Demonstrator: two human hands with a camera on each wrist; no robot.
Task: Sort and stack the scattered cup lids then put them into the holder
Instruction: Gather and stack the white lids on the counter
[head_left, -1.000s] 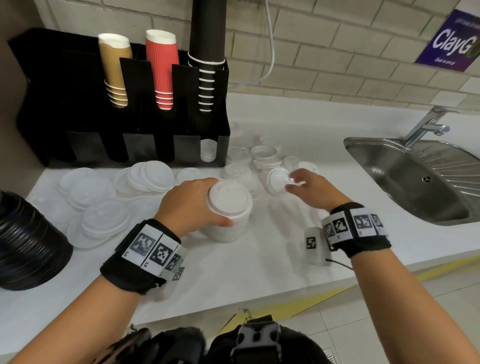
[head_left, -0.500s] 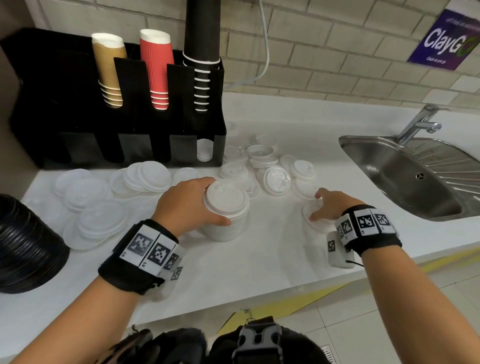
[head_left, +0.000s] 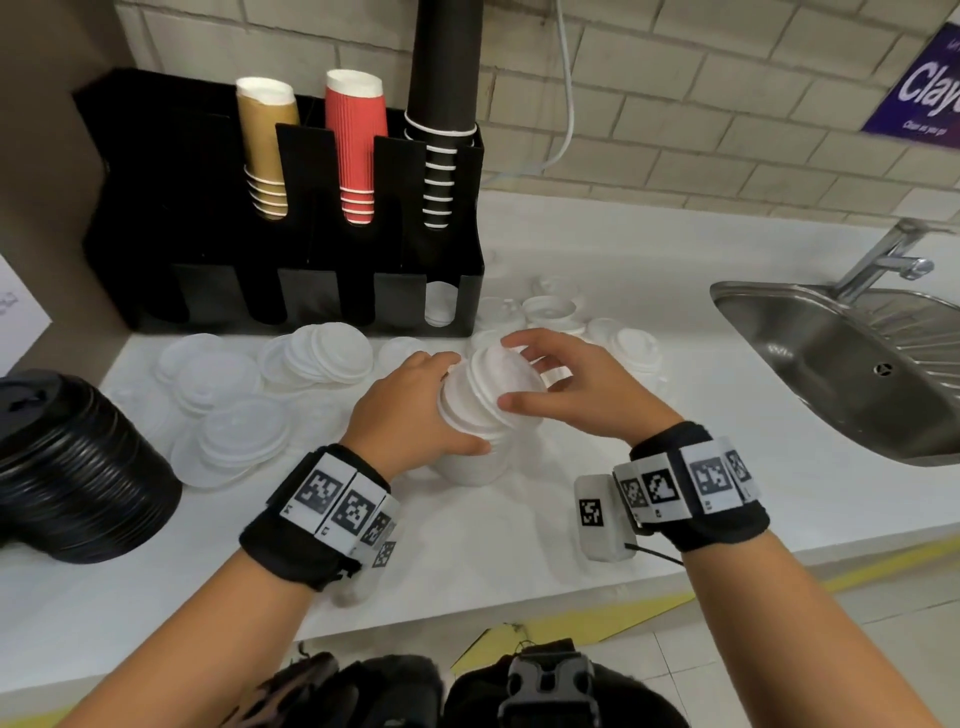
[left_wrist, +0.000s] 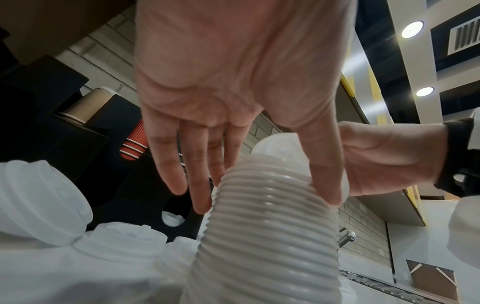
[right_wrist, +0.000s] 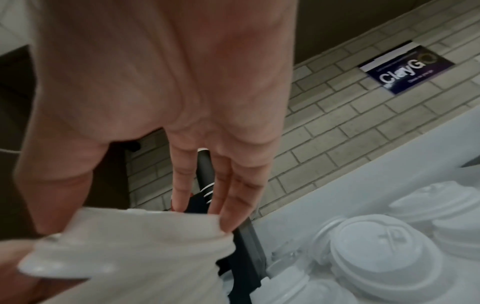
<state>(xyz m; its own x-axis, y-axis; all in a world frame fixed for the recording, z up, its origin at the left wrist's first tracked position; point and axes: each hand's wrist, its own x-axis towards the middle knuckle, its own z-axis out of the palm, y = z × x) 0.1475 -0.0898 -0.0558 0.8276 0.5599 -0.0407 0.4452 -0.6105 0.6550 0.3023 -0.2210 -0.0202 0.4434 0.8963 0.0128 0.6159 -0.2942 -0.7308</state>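
Observation:
A ribbed stack of white domed lids (head_left: 470, 457) stands on the counter, and my left hand (head_left: 415, 410) grips its left side. From the left wrist view, that left hand (left_wrist: 233, 164) wraps the stack of white domed lids (left_wrist: 265, 226) with thumb and fingers. My right hand (head_left: 571, 384) holds one white lid (head_left: 504, 374) by its rim, tilted on top of the stack. In the right wrist view the right hand (right_wrist: 207, 185) pinches the white lid (right_wrist: 130, 236). The black holder (head_left: 208, 234) stands behind, and its rightmost lower slot (head_left: 439, 304) shows white lids.
Loose domed lids (head_left: 634, 348) lie behind and right of the stack, flat clear lids (head_left: 234, 415) to the left. A stack of black lids (head_left: 78, 467) lies at far left. The holder carries brown, red and black cups (head_left: 356, 150). A steel sink (head_left: 857, 364) is at the right.
My right hand took a white lid from the counter on the right and brought it over to the top of the stack. The left hand kept its grip on the stack.

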